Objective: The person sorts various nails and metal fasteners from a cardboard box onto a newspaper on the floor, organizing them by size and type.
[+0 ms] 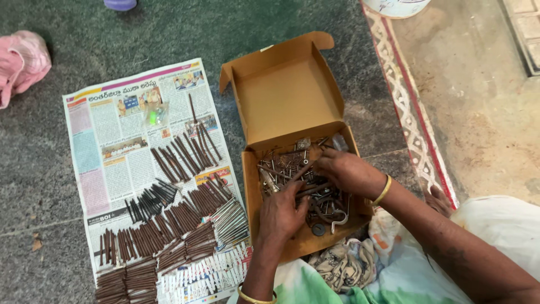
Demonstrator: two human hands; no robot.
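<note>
**Both hands down in the hardware box**

We start w/ the fingers. Our left hand (281, 213) is inside the open cardboard box (292, 95), fingers curled down over the loose metal bits; whether they've actually pinched a piece we can't tell, the knuckles hide it. Our right hand (346, 169) reaches in from the box's right wall, fingers bent round a long rusty nail (301, 171) that sticks out toward the left hand. A gold bangle sits on each wrist.

Under the hands: mixed hardware (323, 211), i.e. nails, screws, a washer, a light metal hook near the box's near-right corner. Box lid is flipped back & stands open at the far side.

Left of the box, a newspaper (95, 141) is spread flat on the grey floor (34, 169). On it nails are laid out in sorted rows: rusty brown groups (185, 155) around the middle, a dark black bunch (149, 200) near the left-centre, bright silver ones (230, 222) at the right edge just beside the box, & more brown bundles along the near edge. A small clear packet (156, 115) lies toward the far end.

Far-left edge of the floor: pink cloth (19, 62). Near-right: our patterned light clothing (349, 264).
</note>
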